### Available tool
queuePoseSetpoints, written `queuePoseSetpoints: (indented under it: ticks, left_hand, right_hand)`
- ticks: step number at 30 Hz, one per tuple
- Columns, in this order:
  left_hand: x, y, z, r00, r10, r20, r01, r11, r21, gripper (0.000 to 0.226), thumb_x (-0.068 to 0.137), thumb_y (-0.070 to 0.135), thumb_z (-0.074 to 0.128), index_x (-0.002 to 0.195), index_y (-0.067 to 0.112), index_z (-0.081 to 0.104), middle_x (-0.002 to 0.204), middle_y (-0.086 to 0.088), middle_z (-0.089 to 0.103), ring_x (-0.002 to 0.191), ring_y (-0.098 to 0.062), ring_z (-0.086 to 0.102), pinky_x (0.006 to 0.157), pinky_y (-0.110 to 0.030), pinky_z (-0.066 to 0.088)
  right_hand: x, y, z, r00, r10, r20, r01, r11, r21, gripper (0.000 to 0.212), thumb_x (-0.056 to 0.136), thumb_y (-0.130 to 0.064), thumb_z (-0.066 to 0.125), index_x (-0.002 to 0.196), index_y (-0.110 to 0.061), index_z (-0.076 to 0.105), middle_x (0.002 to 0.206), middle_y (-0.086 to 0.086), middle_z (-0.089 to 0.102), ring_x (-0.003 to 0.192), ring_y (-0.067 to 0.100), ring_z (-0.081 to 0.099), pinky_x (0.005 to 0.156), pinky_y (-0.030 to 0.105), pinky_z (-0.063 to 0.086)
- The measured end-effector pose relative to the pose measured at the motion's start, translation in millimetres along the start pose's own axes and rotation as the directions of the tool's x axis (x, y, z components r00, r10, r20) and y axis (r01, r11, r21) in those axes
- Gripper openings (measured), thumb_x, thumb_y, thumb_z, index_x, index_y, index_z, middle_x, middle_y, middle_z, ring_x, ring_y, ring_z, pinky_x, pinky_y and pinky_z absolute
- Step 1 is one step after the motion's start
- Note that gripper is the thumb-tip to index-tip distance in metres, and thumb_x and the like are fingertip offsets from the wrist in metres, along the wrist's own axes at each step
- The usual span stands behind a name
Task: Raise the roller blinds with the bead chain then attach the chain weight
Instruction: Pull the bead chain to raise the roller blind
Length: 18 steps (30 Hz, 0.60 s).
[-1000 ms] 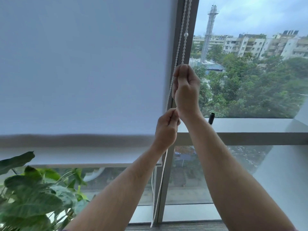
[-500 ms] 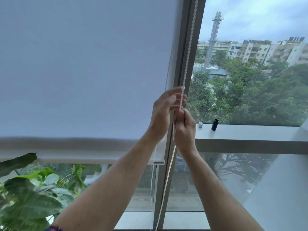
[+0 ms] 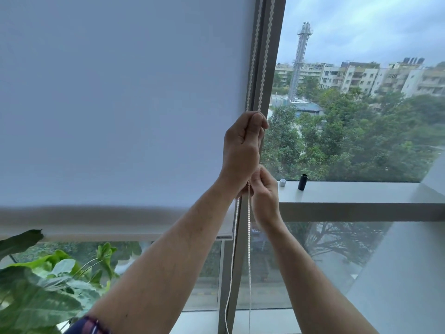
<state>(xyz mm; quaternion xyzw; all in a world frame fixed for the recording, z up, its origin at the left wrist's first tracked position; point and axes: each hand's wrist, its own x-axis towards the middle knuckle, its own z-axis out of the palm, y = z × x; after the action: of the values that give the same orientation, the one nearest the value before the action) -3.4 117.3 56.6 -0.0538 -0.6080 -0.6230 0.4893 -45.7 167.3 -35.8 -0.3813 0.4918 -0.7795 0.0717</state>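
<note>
Right hand (image 3: pixel 263 191) low, pinching the white bead chain (image 3: pixel 249 237); left hand (image 3: pixel 242 150) fisted on it higher up. White fabric roller blind (image 3: pixel 120 104) part-raised. Keep pulls straight down, alternating grips. Black cylindrical chain weight (image 3: pixel 302 182) waits on the sill.

A pale window ledge (image 3: pixel 356 191) runs right from the frame. On it a small white cap (image 3: pixel 282 182) stands near the frame, a black cylinder (image 3: pixel 302 182) upright just beside it.
</note>
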Motion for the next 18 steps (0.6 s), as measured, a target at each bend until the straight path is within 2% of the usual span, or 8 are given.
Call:
queuePoseSetpoints:
  ticks: [2,4,7,9,11,13,15,18]
  left_hand:
    - [0.6,-0.3,-2.8,1.0,0.021,-0.009,-0.021,1.0,0.013,0.032,0.102,0.016,0.046,0.073,0.023,0.057,0.058,0.015,0.046,0.049,0.0,0.037,0.045,-0.013,0.031]
    - [0.0,-2.3,-5.0,0.999,0.039,-0.017,-0.038,0.997,0.061,0.031,0.101,0.016,0.046,0.073,0.025,0.058,0.057,0.016,0.051,0.05,0.002,0.043,0.048,-0.014,0.036]
    - [-14.5,-18.0,-8.3,1.0,0.02,-0.01,-0.019,0.991,0.133,0.033,0.099,0.017,0.048,0.071,0.031,0.06,0.06,0.013,0.054,0.055,-0.008,0.046,0.053,-0.024,0.038]
    - [-32.6,-34.8,-12.9,0.999,-0.04,-0.009,0.04,0.991,0.13,0.031,0.098,0.02,0.048,0.07,0.03,0.058,0.059,0.002,0.046,0.054,-0.016,0.038,0.051,-0.03,0.032]
    - [-53.2,-50.1,-18.3,0.996,-0.089,-0.004,0.088,0.985,0.147,0.031,0.099,0.021,0.046,0.071,0.028,0.055,0.055,0.01,0.04,0.049,-0.012,0.03,0.044,-0.024,0.026]
    - [-69.8,-61.3,-23.0,0.992,-0.126,0.001,0.124,0.979,0.165,0.031,0.101,0.02,0.046,0.072,0.026,0.055,0.054,0.014,0.041,0.049,-0.009,0.029,0.044,-0.021,0.025]
    - [-78.0,-67.4,-26.5,0.987,-0.163,-0.001,0.161,0.975,0.152,0.03,0.1,0.02,0.046,0.072,0.025,0.056,0.056,0.014,0.044,0.051,-0.008,0.032,0.047,-0.019,0.028]
    - [-78.9,-70.7,-29.0,0.98,-0.196,0.038,0.189,0.972,0.142,0.03,0.099,0.022,0.046,0.073,0.026,0.059,0.053,0.013,0.043,0.05,-0.005,0.034,0.048,-0.017,0.03]
  right_hand:
    - [12.5,-13.4,-0.1,0.999,-0.036,-0.028,0.037,0.999,0.034,0.035,0.11,-0.014,0.028,0.095,-0.006,0.06,0.072,-0.004,0.066,0.063,0.007,0.061,0.061,0.02,0.05]
    - [27.9,-33.5,3.7,0.995,-0.071,-0.063,0.074,0.996,0.044,0.036,0.11,-0.019,0.03,0.107,0.0,0.06,0.083,0.005,0.067,0.071,0.011,0.063,0.066,0.022,0.051]
    - [47.2,-70.3,12.7,0.986,-0.142,-0.087,0.147,0.988,0.052,0.034,0.108,-0.024,0.037,0.1,-0.005,0.064,0.081,0.006,0.065,0.069,0.013,0.064,0.066,0.026,0.052]
    - [58.6,-92.4,20.1,0.978,-0.201,-0.055,0.205,0.977,0.065,0.033,0.106,-0.028,0.039,0.1,-0.006,0.064,0.077,0.009,0.065,0.063,0.018,0.064,0.062,0.031,0.054]
    - [66.7,-105.8,27.9,0.973,-0.229,-0.009,0.229,0.973,0.041,0.033,0.106,-0.027,0.039,0.099,-0.006,0.063,0.067,0.007,0.059,0.05,0.018,0.054,0.049,0.031,0.047]
    - [70.2,-106.9,35.8,0.979,-0.205,-0.019,0.205,0.979,-0.009,0.031,0.107,-0.022,0.038,0.091,-0.011,0.062,0.059,0.001,0.047,0.044,0.013,0.038,0.041,0.026,0.03]
    - [67.5,-98.3,39.9,0.976,-0.204,-0.073,0.199,0.978,-0.061,0.033,0.107,-0.015,0.038,0.079,-0.015,0.056,0.056,-0.004,0.039,0.045,0.009,0.029,0.041,0.028,0.022]
    - [60.6,-87.9,38.8,0.965,-0.246,-0.087,0.239,0.967,-0.086,0.035,0.107,-0.015,0.039,0.074,-0.019,0.05,0.058,-0.005,0.036,0.049,0.008,0.028,0.043,0.027,0.02]
